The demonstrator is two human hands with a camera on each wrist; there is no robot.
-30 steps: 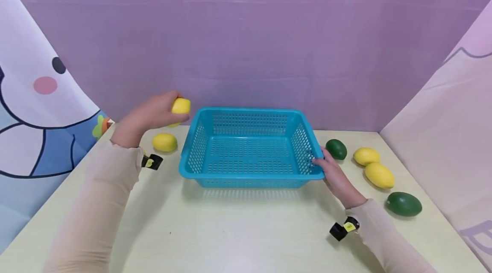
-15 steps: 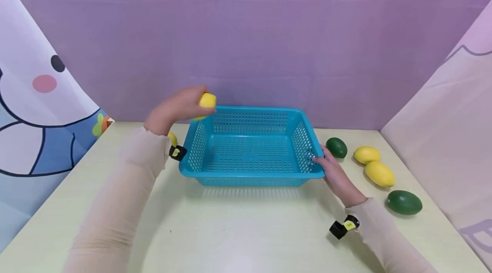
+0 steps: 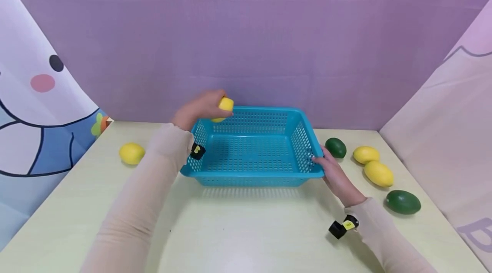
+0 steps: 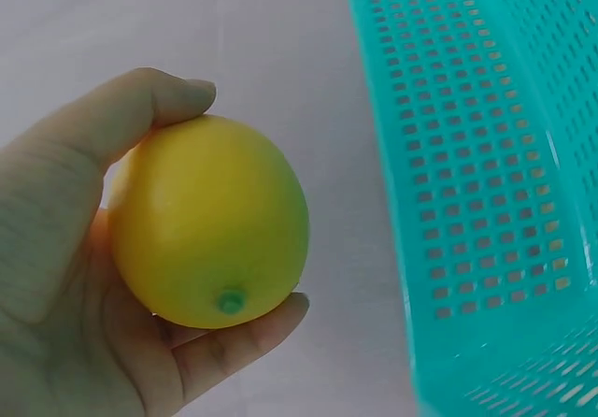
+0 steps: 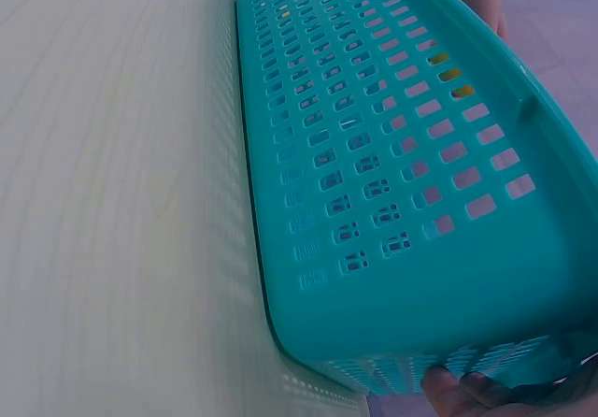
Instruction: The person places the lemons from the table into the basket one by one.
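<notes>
My left hand (image 3: 203, 105) holds a yellow lemon (image 3: 226, 104) in the air over the back left rim of the turquoise basket (image 3: 250, 155). The left wrist view shows thumb and fingers curled around the lemon (image 4: 210, 221), its green stem end facing the camera, with the basket's perforated wall (image 4: 467, 155) to its right. My right hand (image 3: 338, 177) grips the basket's right side near the front corner, thumb over the rim. In the right wrist view, fingertips (image 5: 458, 394) press against the basket's end wall. Nothing lies inside the visible part of the basket.
One lemon (image 3: 132, 153) lies on the pale table left of my left arm. Right of the basket are a dark green avocado-like fruit (image 3: 336, 148), two touching lemons (image 3: 379, 174) and a larger green fruit (image 3: 403, 202). A purple cloth wall (image 3: 250, 42) stands behind.
My left hand has carried its lemon rightward from the table's left side to over the basket. The arm now uncovers one table lemon and hides another. My right hand and the basket stay put.
</notes>
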